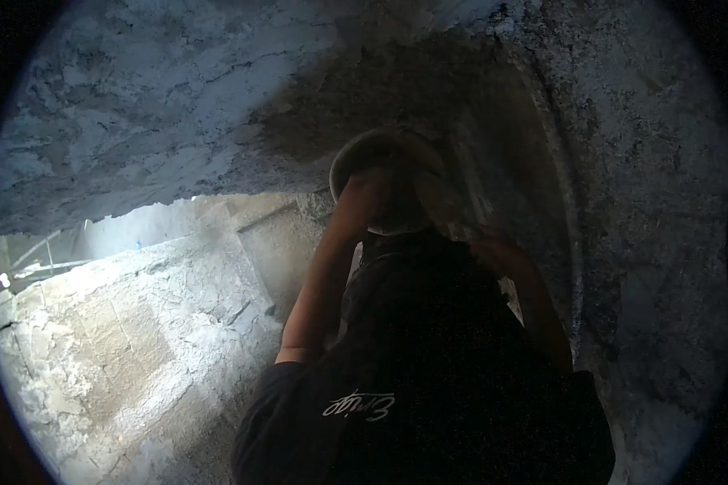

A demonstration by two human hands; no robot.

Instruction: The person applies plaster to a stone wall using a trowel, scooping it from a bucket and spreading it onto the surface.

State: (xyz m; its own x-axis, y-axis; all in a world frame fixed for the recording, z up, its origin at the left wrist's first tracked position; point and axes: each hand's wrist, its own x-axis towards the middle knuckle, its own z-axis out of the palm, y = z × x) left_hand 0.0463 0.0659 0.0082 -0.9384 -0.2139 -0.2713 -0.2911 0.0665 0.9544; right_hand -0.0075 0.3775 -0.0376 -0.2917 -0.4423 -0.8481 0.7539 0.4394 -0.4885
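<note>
A round, shallow pan or bowl (340,166) with a pale rim is in front of my body, mostly in deep shadow. My left hand (372,196) reaches over its near left side, and the fingers are lost in the dark. Lower and to the right, my right hand (496,249) is a dim shape close to the pan's near right edge. Whether it touches the pan cannot be made out, nor can its fingers. What lies in the pan is too dark to tell.
A rough grey plastered wall (154,113) fills the upper left. Another rough wall (655,226) rises at the right, with a curved pale edge (570,186) along it. Brightly lit, dusty ground (129,339) spreads at the left, with thin bars (48,263) beyond.
</note>
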